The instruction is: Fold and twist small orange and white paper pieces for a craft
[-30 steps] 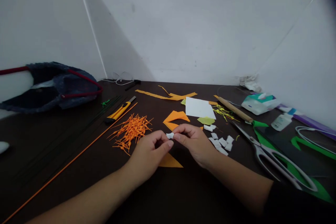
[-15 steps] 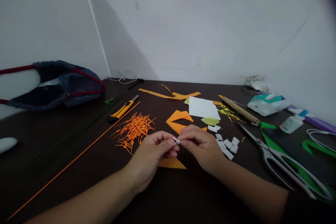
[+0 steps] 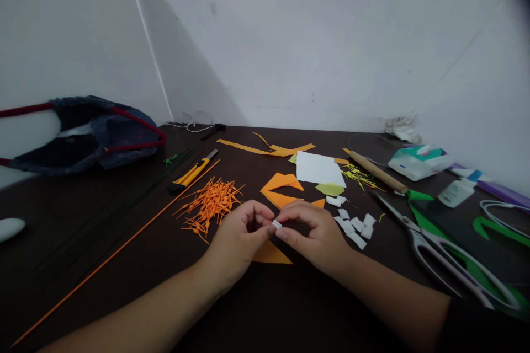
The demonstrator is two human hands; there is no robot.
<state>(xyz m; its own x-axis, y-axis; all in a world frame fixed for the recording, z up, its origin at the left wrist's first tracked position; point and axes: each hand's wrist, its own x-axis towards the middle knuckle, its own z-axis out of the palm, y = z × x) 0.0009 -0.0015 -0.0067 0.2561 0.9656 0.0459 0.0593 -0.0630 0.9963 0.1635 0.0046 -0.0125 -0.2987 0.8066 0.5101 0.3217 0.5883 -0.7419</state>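
In the head view, a white piece point(image 3: 277, 224) sits between the left hand point(image 3: 236, 242) and right hand point(image 3: 317, 234), above the worktop point(image 3: 290, 314). Each grip is nearly closed, pinching it; an orange sheet point(image 3: 274, 256) lies below.

Dark, pretty much black sleeve point(image 3: 467, 325) on the right arm, its edge well back from the wrist, fabric too dim to make out. Right hand point(image 3: 318, 237), left hand point(image 3: 234, 242) and left forearm point(image 3: 165, 303) are all bare.
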